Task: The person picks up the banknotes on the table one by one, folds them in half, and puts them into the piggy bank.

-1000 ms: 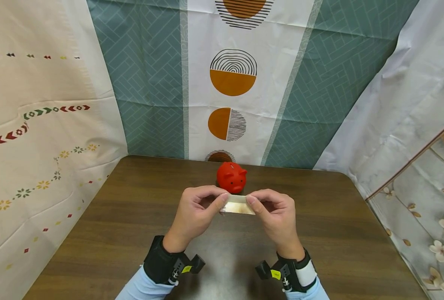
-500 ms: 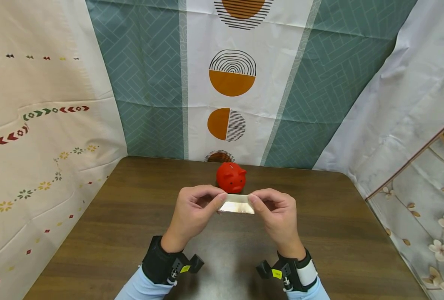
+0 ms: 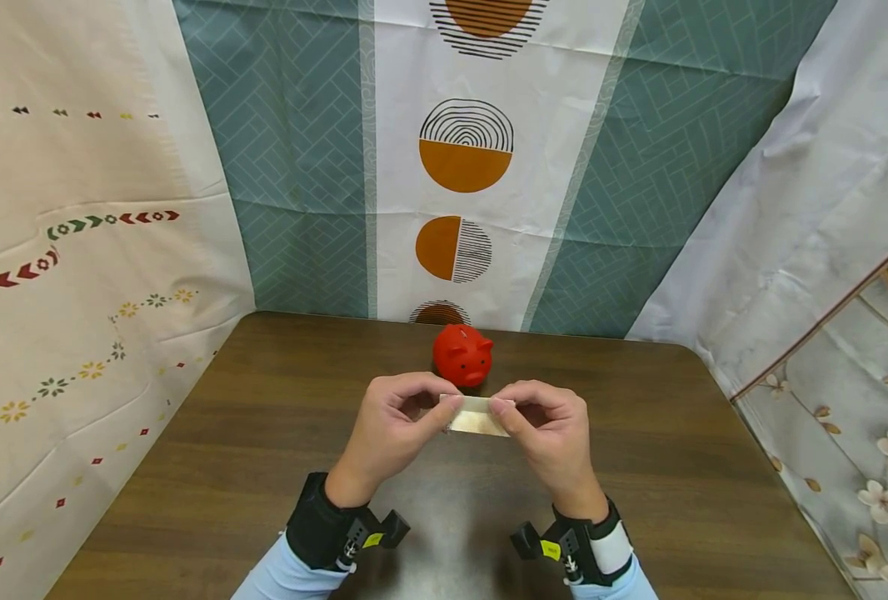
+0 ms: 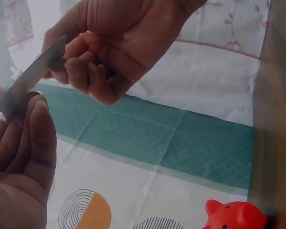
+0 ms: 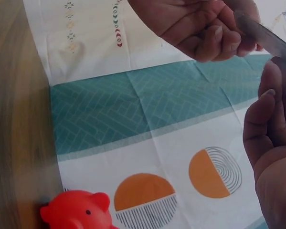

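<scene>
cloth-draped (image 3: 465, 150) tabletop (image 3: 279, 433) recording booth

Hands closer together; paper strip (image 3: 476, 416) shorter between them.

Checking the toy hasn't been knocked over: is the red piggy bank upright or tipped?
Upright. The red piggy bank stands on the table, coin slot on top, snout facing the hands, beyond the held paper strip.

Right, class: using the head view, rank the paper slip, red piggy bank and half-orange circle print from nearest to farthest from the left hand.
1. paper slip: pinched by the left hand.
2. red piggy bank: just behind, on the table.
3. half-orange circle print: on the backdrop beyond.
</scene>
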`<state>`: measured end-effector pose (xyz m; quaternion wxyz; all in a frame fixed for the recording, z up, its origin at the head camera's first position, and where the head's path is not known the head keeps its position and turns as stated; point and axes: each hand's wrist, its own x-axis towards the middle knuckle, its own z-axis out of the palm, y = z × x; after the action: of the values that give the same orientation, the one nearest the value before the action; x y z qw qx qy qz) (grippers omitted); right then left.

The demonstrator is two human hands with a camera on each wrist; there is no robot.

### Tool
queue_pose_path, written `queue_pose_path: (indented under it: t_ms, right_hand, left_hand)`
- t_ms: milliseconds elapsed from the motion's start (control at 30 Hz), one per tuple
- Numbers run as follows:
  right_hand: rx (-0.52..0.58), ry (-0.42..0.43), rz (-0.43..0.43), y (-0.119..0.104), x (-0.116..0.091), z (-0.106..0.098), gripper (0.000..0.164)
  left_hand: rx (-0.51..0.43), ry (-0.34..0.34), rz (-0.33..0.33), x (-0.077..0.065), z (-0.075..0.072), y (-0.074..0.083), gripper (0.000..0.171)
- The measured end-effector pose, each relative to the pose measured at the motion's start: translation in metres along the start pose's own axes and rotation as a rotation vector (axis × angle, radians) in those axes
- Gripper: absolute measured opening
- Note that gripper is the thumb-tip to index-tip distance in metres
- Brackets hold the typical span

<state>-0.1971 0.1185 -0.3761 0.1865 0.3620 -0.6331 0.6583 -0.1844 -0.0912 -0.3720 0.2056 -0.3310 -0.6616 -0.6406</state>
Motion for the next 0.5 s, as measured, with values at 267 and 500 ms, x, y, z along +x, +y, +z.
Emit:
queue_pose_path:
  t_ms: [267, 500]
  right_hand:
    - [0.031, -0.047, -0.029, 0.0019, 0.0006, 0.0026, 0.022]
    - [0.060, -0.075, -0.042, 0.0022, 0.0014, 0.0064, 0.023]
  left_hand:
    - [0.023, -0.006, 0.021, -0.0003, 0.0025, 0.0000, 0.010]
    - [0.022, -0.020, 0.039, -0.0010, 0.0039, -0.0020, 0.010]
